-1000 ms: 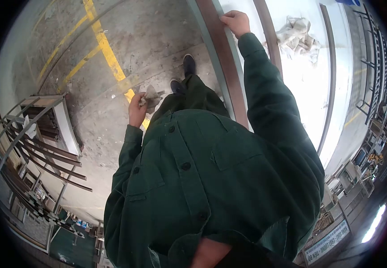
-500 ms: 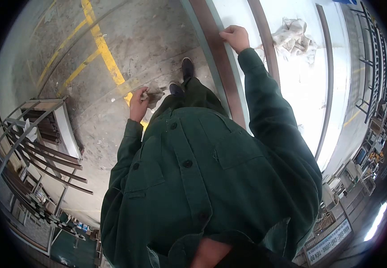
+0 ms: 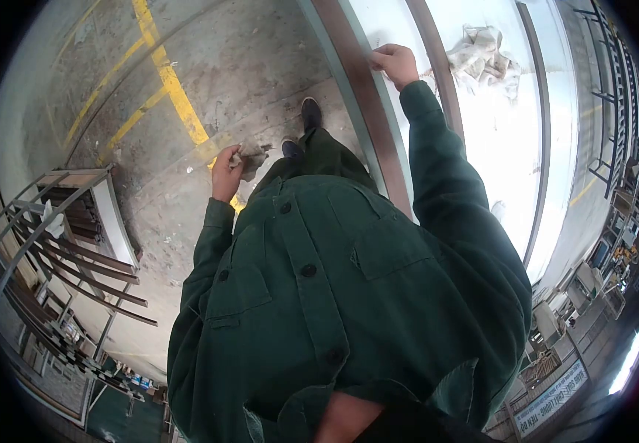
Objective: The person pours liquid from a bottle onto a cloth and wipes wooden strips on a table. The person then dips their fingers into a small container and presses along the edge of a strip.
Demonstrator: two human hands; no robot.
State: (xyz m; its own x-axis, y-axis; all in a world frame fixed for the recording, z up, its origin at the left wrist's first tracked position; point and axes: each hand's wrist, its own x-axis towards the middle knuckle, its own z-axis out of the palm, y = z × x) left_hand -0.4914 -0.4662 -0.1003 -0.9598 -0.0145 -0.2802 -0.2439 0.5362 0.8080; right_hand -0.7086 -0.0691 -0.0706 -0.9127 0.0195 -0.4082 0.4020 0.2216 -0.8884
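The brown bar (image 3: 370, 103) is the landmark: its long axis runs from the top edge of the view down toward the person's right side, slanting slightly, with a grey-green strip along each edge. The right hand (image 3: 395, 65) is by far the nearer one, at the bar's right edge, fingers curled and bunched; the tips are too small and blurred to tell whether they pinch something or merely rest there. The left hand (image 3: 226, 176) is well apart, left of the bar with the trousers (image 3: 327, 157) between, and is closed around a greyish rag (image 3: 251, 161) that hangs out past the fingers. Right of the bar lies a bright white surface (image 3: 498, 155), crossed by a second brown bar (image 3: 438, 66) roughly parallel to it; beyond that second bar sits a crumpled cloth (image 3: 484, 59).
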